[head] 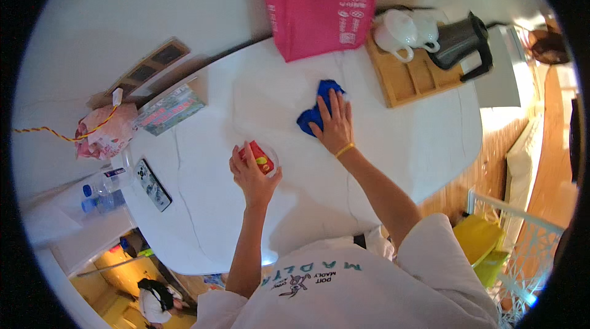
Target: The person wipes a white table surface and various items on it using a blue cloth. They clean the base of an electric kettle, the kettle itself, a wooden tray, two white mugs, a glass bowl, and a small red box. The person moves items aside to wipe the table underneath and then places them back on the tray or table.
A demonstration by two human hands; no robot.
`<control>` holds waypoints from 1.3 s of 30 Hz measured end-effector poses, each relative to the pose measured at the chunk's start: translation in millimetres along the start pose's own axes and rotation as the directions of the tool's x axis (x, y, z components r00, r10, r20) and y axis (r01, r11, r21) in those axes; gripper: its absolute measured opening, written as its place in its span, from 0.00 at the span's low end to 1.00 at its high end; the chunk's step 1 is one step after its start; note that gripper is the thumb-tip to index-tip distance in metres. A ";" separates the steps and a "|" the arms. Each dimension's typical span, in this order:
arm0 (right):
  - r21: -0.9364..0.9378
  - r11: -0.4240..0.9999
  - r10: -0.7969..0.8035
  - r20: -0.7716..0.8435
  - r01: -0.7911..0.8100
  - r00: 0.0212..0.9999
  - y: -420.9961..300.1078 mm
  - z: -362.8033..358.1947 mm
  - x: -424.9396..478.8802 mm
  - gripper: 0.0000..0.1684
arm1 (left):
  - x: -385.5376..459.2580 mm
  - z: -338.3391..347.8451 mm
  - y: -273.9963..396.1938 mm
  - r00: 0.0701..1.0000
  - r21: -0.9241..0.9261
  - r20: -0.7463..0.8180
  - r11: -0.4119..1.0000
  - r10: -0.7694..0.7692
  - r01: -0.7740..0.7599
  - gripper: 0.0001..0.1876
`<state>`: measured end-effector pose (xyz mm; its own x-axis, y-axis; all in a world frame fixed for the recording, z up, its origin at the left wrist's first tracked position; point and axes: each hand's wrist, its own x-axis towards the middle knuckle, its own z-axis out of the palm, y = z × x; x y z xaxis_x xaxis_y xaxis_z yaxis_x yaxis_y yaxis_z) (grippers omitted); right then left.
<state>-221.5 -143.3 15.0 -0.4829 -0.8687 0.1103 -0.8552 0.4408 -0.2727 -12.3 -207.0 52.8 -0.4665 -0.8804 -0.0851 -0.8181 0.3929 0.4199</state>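
Observation:
On the white marbled table (295,209), my right hand (335,121) lies flat on a blue cloth (308,119), fingers spread and pressing it to the tabletop. A yellow band circles that wrist. My left hand (253,172) grips a small round container (275,158) with clear sides, and a red packet (262,159) with a yellow-green mark shows at its top. The fingers hide part of both. The container is left of the cloth, apart from it.
A pink bag (322,15) stands at the back. Back right, a wooden tray (401,85) holds white cups (397,29) and a dark kettle (461,41). At left are a phone (153,185), a printed booklet (173,110), a pink bag of stuff (108,128) and plastic bottles (103,186).

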 end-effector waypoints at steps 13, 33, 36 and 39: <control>0.047 0.996 0.064 0.249 -0.078 0.966 43.5 -36.3 -197.6 0.40 | -42.7 47.2 77.3 0.937 0.084 0.101 0.935 0.335 -0.343 0.51; 0.084 0.957 0.280 -0.014 -0.278 0.960 43.2 -45.8 -305.9 0.37 | -73.6 61.9 72.5 0.891 0.237 0.054 0.861 0.450 -0.450 0.48; 0.064 0.948 0.319 -0.158 -0.313 0.934 69.3 -50.6 -300.6 0.34 | -75.1 48.9 73.8 0.875 0.147 -0.071 0.873 0.479 -0.466 0.40; 0.045 0.943 0.333 -0.183 -0.330 0.925 66.2 -48.8 -297.6 0.32 | -76.0 37.8 69.6 0.906 0.131 -0.079 0.906 0.415 -0.403 0.31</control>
<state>-143.5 155.4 10.7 -0.7657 -0.6155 0.1867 -0.6385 0.6921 -0.3368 -46.6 -102.7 54.4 -0.7359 -0.6558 0.1682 -0.5967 0.7456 0.2966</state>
